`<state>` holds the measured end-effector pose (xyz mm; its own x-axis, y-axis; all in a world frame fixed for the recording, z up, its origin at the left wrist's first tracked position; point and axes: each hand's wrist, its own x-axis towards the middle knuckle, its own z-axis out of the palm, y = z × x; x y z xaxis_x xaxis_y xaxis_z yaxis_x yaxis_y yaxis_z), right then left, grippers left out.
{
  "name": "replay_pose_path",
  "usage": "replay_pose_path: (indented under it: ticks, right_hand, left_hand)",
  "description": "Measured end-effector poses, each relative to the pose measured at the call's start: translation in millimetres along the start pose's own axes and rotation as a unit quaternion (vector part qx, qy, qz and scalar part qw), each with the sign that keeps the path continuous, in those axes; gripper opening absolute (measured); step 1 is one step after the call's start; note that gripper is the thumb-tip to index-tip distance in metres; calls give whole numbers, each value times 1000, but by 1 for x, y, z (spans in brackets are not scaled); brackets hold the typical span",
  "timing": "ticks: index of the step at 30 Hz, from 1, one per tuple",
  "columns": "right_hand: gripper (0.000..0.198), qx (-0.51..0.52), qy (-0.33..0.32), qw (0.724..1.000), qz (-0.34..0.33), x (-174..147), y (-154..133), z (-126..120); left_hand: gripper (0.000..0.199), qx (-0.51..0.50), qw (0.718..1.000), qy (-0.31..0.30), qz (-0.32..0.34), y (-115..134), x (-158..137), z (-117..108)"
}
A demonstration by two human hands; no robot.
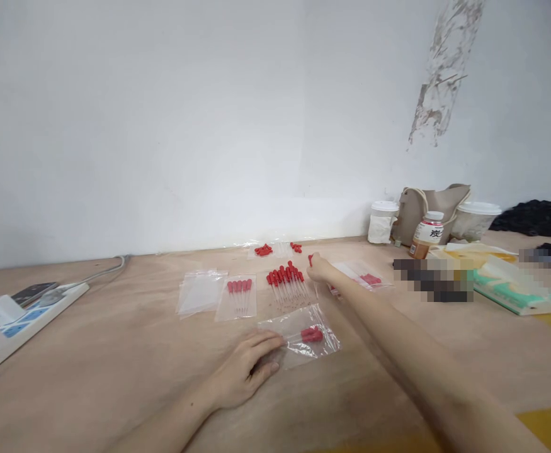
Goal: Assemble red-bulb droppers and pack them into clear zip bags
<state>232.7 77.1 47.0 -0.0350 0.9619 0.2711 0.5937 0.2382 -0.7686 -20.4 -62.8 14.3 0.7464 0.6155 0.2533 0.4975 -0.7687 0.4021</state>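
Observation:
My left hand (251,365) lies with fingers stretched and thumb apart, touching the left edge of a clear zip bag (279,326). Inside that bag are red-bulbed droppers (312,335). Farther out, my right hand (321,269) is closed in a pinch on a red dropper bulb (310,258); whether a tube is attached is hidden. Left of it lies a group of glass droppers with red bulbs (285,280), tips toward me. Loose red bulbs (263,250) rest on a plastic bag at the back, with several more bulbs (296,247) beside them.
Flat clear bags (200,290) lie left of a bag of droppers (240,296). Filled bags (369,279) sit beyond my right forearm. A power strip (29,324) and phone (34,294) are left. Cups (383,223), a bottle (427,236) and a tissue pack (516,289) stand right.

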Motion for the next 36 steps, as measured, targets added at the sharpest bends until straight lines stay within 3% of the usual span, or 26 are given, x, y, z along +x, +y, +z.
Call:
replay_pose_path:
  ticks: [3,7,10,14,19,23,26,29,33,36]
  right_hand:
    - [41,-2,70,997,21,-25,17,-17]
    - [47,143,176,974,3,-72,44,-20]
    - [46,225,192,955,24,-95,52,-11]
    - [43,284,187,939,54,-103,44,-3]
    - [31,395,141,898,131,-106,32,-2]
    - [24,441,48,879,172,-114,27,-6]
    - [23,403,-86,892,183,-119,28,-16]
    - [25,296,-200,922,150,-119,34,-28]
    - [31,219,-189,954,83,-116,41,-30]
    - [36,231,-195,950,78,-117,40,-23]
  left_hand:
    - [41,-6,1000,0,-12,0,-1,-1]
    - [40,-5,1000,-2,-14,0,1,-1]
    - [38,-5,1000,-7,-13,0,2,-1]
    - [38,-8,1000,-9,-14,0,1,-1]
    - [37,-6,1000,-10,-19,0,1,-2]
    - [36,-8,1000,-8,-19,0,1,-3]
    - [36,-3,1000,-9,-25,-1,1,-2]
    - [38,-6,1000,-7,-30,-1,0,-2]
    - [43,-14,999,-1,-39,0,0,-2]
    - [44,-13,999,-3,-40,0,0,-2]
